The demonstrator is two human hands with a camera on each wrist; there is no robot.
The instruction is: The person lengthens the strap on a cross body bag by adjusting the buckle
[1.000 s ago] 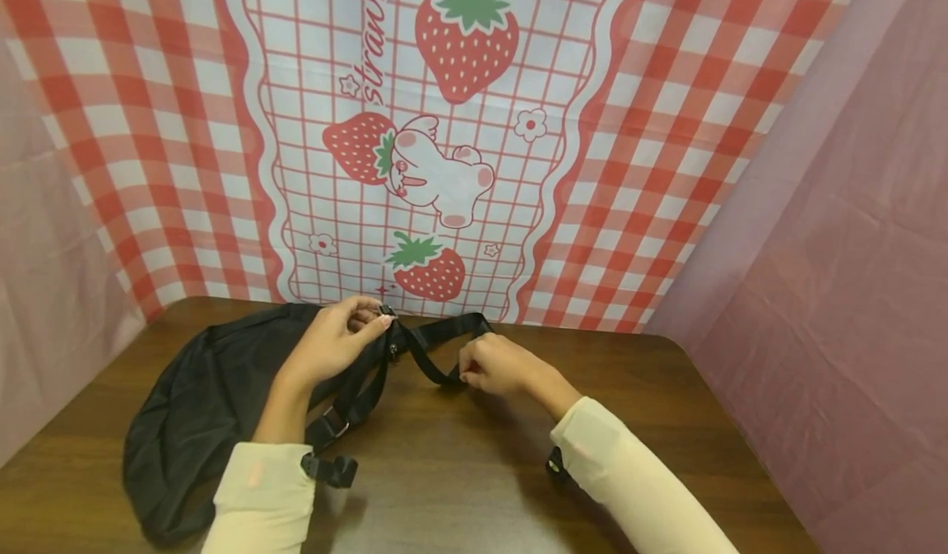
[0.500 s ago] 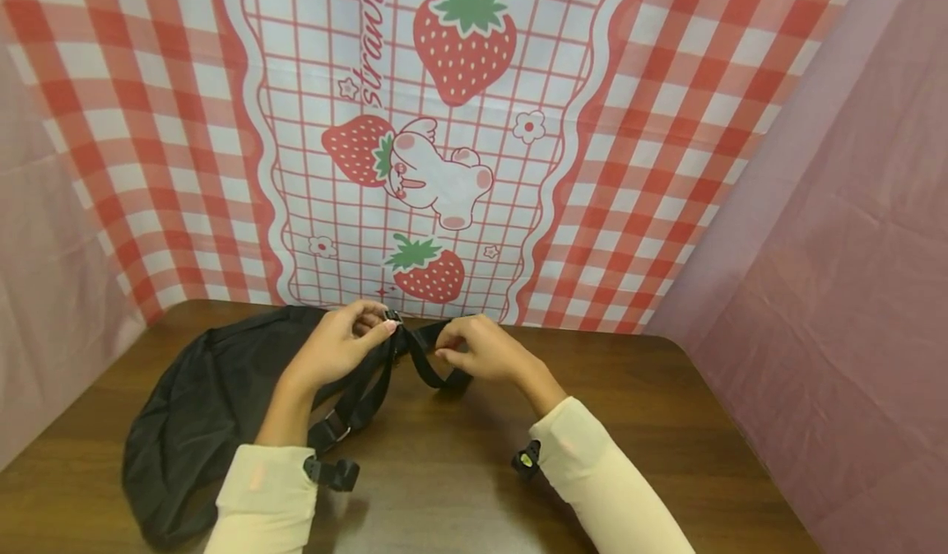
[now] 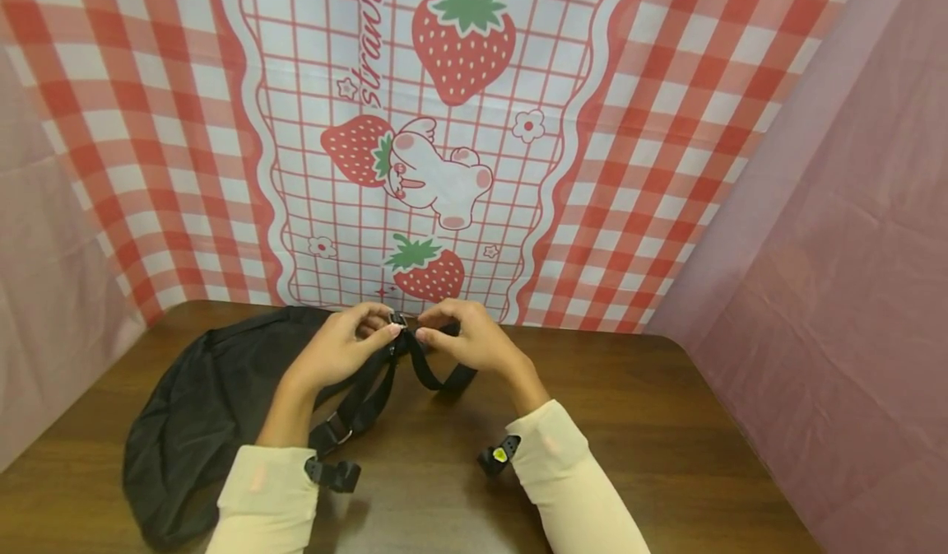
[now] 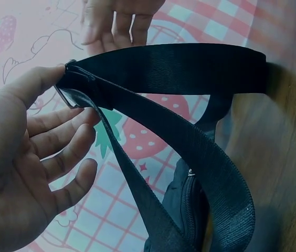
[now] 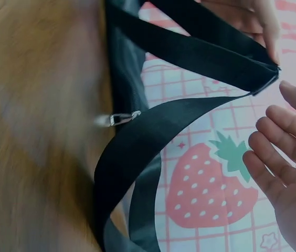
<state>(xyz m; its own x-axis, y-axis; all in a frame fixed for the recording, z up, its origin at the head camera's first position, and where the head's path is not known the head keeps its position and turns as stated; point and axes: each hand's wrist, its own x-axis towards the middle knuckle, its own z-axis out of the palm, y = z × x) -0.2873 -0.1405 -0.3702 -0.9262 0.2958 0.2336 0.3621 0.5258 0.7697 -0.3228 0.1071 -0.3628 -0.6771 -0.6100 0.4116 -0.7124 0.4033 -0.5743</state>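
Observation:
A black bag point(image 3: 200, 406) lies on the left of the table, its black webbing strap point(image 3: 437, 381) looping off to the right. My left hand point(image 3: 336, 348) pinches the strap's slide buckle point(image 3: 398, 320) between thumb and finger; in the left wrist view the strap point(image 4: 179, 68) runs through this buckle point(image 4: 72, 94). Just right of the buckle is my right hand point(image 3: 474, 336), thumb and fingers parted and holding nothing. The right wrist view shows a gap between that hand point(image 5: 289, 152) and the buckle point(image 5: 266, 84). A zipper pull point(image 5: 119, 118) hangs from the bag.
Brown wooden table point(image 3: 629, 455) lies beneath both hands. A red-and-white strawberry cloth point(image 3: 459, 167) hangs behind it, and pink cloth point(image 3: 829, 290) walls the sides. A second strap adjuster point(image 3: 341, 429) rests near the left wrist.
My right hand has let go of the strap and moved left toward the buckle, its fingers parting. The left hand keeps its pinch, shifted slightly right.

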